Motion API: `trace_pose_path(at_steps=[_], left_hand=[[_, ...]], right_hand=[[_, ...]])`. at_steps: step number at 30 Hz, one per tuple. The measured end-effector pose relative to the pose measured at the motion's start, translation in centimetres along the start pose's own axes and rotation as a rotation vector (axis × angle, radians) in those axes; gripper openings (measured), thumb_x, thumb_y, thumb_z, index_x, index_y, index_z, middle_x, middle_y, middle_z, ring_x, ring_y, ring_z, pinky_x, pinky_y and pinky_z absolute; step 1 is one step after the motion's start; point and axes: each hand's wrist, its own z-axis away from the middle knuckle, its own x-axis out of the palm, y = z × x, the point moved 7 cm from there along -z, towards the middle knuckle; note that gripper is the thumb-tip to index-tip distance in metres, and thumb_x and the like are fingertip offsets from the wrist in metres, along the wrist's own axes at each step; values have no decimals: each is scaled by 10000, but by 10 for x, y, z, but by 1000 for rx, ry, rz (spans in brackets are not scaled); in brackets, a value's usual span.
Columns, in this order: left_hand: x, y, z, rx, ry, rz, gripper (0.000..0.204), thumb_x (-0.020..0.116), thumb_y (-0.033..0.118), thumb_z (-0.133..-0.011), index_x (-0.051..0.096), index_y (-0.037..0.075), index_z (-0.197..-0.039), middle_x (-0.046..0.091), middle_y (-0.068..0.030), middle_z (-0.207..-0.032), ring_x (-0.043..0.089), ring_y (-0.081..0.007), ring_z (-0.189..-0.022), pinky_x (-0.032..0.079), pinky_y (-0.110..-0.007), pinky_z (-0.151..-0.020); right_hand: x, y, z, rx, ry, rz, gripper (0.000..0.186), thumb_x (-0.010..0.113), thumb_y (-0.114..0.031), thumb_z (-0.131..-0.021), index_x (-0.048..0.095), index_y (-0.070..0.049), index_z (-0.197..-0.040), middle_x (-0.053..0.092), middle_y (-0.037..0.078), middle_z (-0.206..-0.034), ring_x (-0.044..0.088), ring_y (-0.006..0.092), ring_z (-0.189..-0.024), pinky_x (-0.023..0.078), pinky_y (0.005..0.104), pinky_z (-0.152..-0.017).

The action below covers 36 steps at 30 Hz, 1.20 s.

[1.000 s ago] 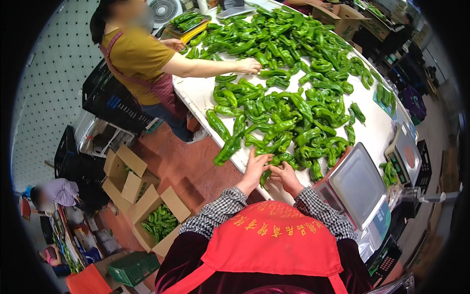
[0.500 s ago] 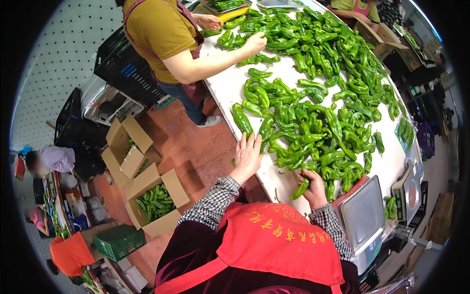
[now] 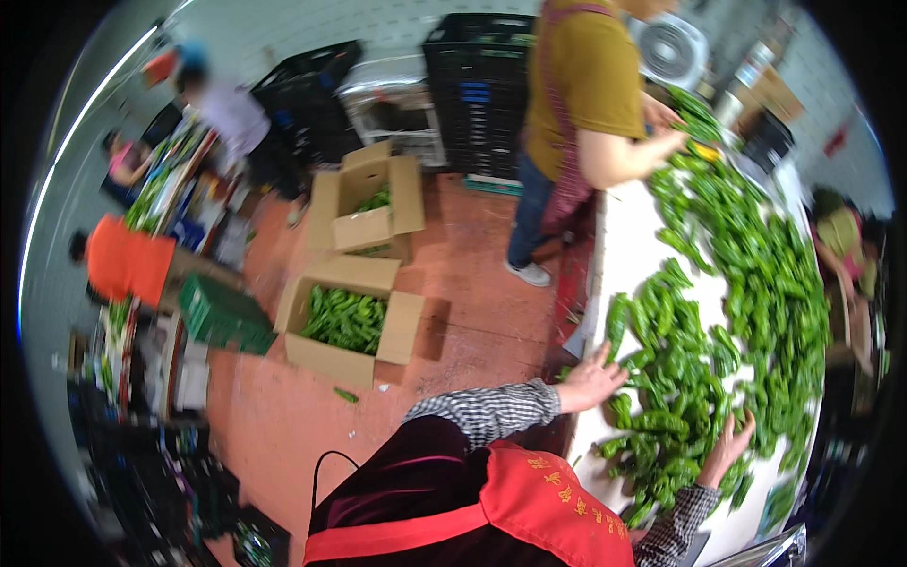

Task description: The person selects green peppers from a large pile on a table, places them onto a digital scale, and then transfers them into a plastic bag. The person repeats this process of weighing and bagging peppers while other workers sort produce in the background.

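- As the view swings left, the green peppers (image 3: 675, 378) lie in a near heap on the white table (image 3: 616, 222), a broader spread beyond it; too many overlap to count;
- two bare hands at work here; the left hand (image 3: 588, 383) is at the table's edge, fingers loosely spread beside the heap's left end, no pepper seen in their grasp;
- now the right hand (image 3: 727, 449)! Half a second ago it pinched one pepper near the table's edge; now it's at the heap's right side, fingers parted, and I can't tell whether they grip anything; so the two hands flank the heap, within touch of plenty;
- one co-worker in a mustard shirt (image 3: 590, 90) has changed too; the arm that reached over the peppers is drawn back, hands close together at the far end;
- down on the floor, two cardboard boxes with peppers inside, a nearer box (image 3: 326, 359) and a farther box (image 3: 406, 194); one loose pepper (image 3: 346, 395) just below; one green crate (image 3: 222, 312) to their left.
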Motion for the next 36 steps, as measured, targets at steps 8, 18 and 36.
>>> trace_pose_path(at_steps=[8, 18, 36], left_hand=[[-2, -7, 17, 39, 109, 139, 520, 597, 146, -874, 546, 43, -1381, 581, -235, -1201, 310, -623, -1420, 365, -613, -1187], [-4, -3, 55, 144, 261, 131, 400, 619, 196, -832, 621, -29, -1162, 652, -144, -1067, 593, -304, -1035, 473, -422, -944], [22, 3, 62, 129, 11, 194, 292, 599, 183, -885, 628, -47, -1062, 680, -224, -1060, 464, -479, -1355, 603, -490, -908]], right_hand=[[156, -119, -8, -418, -221, 223, 629, 673, -253, -999, 412, -76, -1543, 406, 227, -1588, 431, 391, -1437, 386, 547, -1189], [314, -179, 118, -544, -609, 523, 775, 623, -394, -1001, 254, -142, -1636, 195, 116, -1715, 191, 407, -1559, 248, 682, -1176], [316, -174, 104, -494, -557, 618, 815, 691, -329, -844, 393, -45, -1548, 248, 287, -1648, 399, 586, -1386, 454, 591, -1094]])
